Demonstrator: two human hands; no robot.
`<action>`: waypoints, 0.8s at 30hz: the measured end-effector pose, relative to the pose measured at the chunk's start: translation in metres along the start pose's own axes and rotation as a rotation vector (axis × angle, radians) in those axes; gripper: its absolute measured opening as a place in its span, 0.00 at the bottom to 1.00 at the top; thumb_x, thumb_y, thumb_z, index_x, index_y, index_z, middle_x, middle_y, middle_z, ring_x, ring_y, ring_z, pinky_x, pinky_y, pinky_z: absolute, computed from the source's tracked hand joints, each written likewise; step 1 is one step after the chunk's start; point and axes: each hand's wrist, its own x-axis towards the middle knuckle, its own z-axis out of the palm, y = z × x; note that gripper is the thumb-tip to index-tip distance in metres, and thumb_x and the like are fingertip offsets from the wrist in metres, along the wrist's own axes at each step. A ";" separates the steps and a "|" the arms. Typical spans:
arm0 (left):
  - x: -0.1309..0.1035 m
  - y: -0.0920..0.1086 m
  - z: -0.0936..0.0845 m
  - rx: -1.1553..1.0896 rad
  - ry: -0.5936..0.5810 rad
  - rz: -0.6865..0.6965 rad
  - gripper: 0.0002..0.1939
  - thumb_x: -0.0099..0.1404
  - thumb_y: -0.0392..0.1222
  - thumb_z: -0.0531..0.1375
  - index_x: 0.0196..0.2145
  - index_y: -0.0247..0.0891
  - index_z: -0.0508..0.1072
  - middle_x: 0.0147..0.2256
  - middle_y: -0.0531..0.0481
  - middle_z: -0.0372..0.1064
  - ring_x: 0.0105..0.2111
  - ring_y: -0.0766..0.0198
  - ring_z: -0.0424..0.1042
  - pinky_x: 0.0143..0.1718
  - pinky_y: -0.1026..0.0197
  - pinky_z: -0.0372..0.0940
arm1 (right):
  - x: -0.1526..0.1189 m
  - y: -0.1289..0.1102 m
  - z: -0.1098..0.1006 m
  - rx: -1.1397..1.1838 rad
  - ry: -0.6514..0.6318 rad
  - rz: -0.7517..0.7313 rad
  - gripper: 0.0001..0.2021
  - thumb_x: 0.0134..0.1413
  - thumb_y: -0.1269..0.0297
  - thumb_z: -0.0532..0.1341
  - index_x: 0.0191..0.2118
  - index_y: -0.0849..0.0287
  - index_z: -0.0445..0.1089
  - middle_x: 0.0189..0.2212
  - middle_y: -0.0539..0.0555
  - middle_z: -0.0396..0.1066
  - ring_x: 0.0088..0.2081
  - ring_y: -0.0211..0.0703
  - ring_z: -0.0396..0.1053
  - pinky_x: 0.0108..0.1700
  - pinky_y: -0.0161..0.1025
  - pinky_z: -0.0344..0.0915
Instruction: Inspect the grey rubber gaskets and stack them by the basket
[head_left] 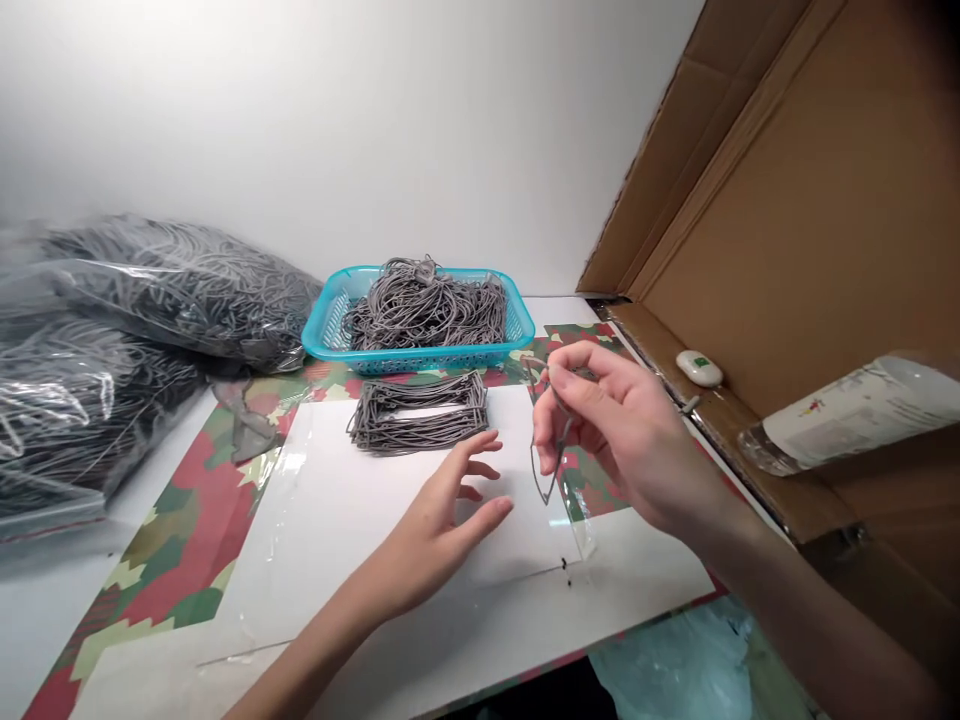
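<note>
My right hand (600,420) pinches a thin grey cord loop (544,488) above the right part of the white sheet. The loop hangs down below the fingertips. My left hand (450,520) hovers left of it with fingers apart and nothing in them. Just beyond my left hand, a bundle of grey cords (420,432) lies on the sheet in a rectangular ring. Behind the bundle stands a blue basket (420,357) heaped with tangled grey cords (427,310).
Clear plastic bags (172,290) full of grey cords fill the left side. A cardboard wall (810,200) rises on the right, with a white oval object (699,368) and a plastic-wrapped roll (862,410) beside it. Small black bits (566,572) lie near the front.
</note>
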 end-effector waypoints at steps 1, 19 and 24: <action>0.001 -0.002 0.002 -0.006 0.011 -0.013 0.29 0.68 0.52 0.56 0.63 0.48 0.54 0.64 0.43 0.53 0.54 0.55 0.65 0.56 0.48 0.62 | 0.000 0.003 0.002 0.027 -0.020 0.025 0.07 0.65 0.63 0.57 0.34 0.56 0.63 0.23 0.46 0.73 0.21 0.33 0.71 0.26 0.31 0.69; 0.003 -0.003 -0.011 -0.221 -0.004 -0.068 0.12 0.67 0.49 0.55 0.42 0.40 0.67 0.37 0.50 0.67 0.36 0.64 0.69 0.38 0.60 0.65 | -0.008 0.031 0.020 0.332 -0.042 0.214 0.07 0.65 0.62 0.58 0.35 0.57 0.62 0.26 0.48 0.76 0.27 0.38 0.78 0.30 0.33 0.73; -0.010 -0.003 -0.038 -0.138 0.011 -0.148 0.15 0.66 0.53 0.56 0.41 0.39 0.70 0.31 0.54 0.67 0.21 0.72 0.62 0.22 0.66 0.62 | -0.015 0.036 0.017 0.315 0.012 0.201 0.07 0.64 0.60 0.58 0.35 0.56 0.63 0.29 0.48 0.75 0.32 0.41 0.79 0.35 0.36 0.75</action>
